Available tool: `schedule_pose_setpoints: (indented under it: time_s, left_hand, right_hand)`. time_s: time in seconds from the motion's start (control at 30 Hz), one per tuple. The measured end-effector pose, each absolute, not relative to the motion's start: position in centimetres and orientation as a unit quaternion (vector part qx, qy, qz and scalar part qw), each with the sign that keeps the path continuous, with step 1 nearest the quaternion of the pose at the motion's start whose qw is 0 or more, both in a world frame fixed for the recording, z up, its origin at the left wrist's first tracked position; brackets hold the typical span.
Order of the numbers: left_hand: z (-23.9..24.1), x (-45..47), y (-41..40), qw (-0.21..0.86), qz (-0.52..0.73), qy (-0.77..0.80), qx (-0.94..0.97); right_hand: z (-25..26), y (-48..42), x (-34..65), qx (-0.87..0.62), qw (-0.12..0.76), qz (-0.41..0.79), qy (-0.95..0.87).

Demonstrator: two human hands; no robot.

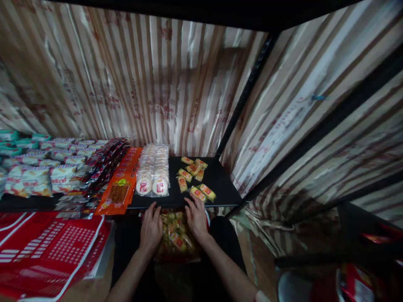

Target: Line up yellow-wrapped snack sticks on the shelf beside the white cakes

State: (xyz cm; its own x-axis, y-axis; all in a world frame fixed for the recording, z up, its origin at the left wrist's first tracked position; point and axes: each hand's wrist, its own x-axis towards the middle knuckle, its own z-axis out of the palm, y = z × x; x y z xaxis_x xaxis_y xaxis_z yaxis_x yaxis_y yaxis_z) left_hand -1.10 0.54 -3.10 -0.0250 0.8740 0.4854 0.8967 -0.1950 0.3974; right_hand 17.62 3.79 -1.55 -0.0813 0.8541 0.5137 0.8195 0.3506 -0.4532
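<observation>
My left hand (152,226) is at the front edge of the black shelf (176,201), fingers slightly apart and nothing visible in them. Just beyond it lie two rows of round white rice crackers (153,170) in clear wrappers. My right hand (197,218) is open at the same edge, its fingertips at or touching a small yellow wrapped cake (197,193). Another wrapped cake (208,192) lies beside that one, with several more (192,168) in a loose group behind. Between my forearms, below the shelf, a bag of wrapped yellow cakes (176,237) rests in front of me.
Left along the shelf are an orange snack packet (119,184), dark packets (105,163), white packets (36,180) and green packets (9,142). A red basket (53,251) stands below left. Black rack posts (242,96) and a striped curtain (151,84) enclose the back and right.
</observation>
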Motion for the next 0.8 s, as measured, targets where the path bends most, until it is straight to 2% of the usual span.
schedule_pose_setpoints:
  time_s: [0.33, 0.57, 0.8]
  left_hand:
    - [-1.1, 4.7, -3.9, -0.181, -0.236, -0.605, -0.738]
    - [-0.7, 5.5, -3.5, -0.201, -0.253, -0.590, -0.740]
    - [-0.1, 5.7, -0.5, -0.209, -0.372, -0.575, -0.698]
  right_hand:
    - [-0.1, 4.2, 22.9, -0.659, 0.291, -0.002, -0.694]
    - [0.9, 5.4, 23.0, -0.667, 0.211, -0.002, -0.715]
    - [1.0, 5.5, 24.6, -0.574, 0.261, 0.019, -0.776]
